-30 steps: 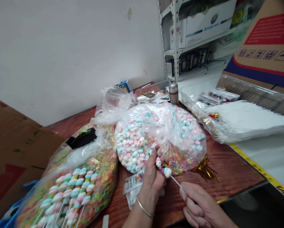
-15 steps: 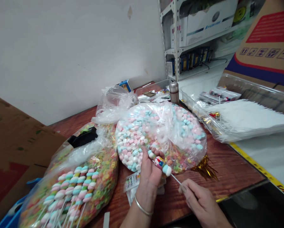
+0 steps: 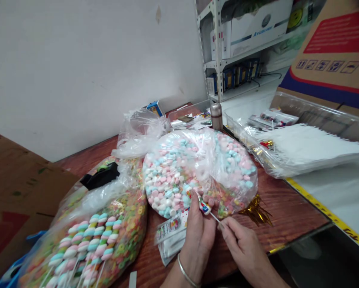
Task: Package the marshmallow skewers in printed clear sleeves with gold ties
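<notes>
Left hand (image 3: 199, 232): closed around the upper part of 1 candy skewer (image 3: 205, 207), thumb along it.
Right hand (image 3: 242, 244): thumb and fingers pinch its thin white stick (image 3: 214, 216).
Skewer location: tilted between the 2 hands, just in front of the marshmallow bag (image 3: 173, 160), over the table (image 3: 293, 208); I see a bit of coloured print, fingers hide the rest.
Bangle (image 3: 183, 272): silver-coloured, on left wrist.
Packets (image 3: 169, 231): on table, just beside left hand, partly behind it.
Ring-candy bag (image 3: 135, 216): on my left; marshmallow skewers (image 3: 92, 236) lie on top, sticks toward the person.
Black item (image 3: 101, 177): same bag, farther back; can't tell what.
Gold tinsel (image 3: 257, 210): by marshmallow bag's right edge.
Clear tray (image 3: 275, 173): right side; white stack (image 3: 314, 146) inside.
Flask (image 3: 216, 116): upright, behind marshmallow bag.
</notes>
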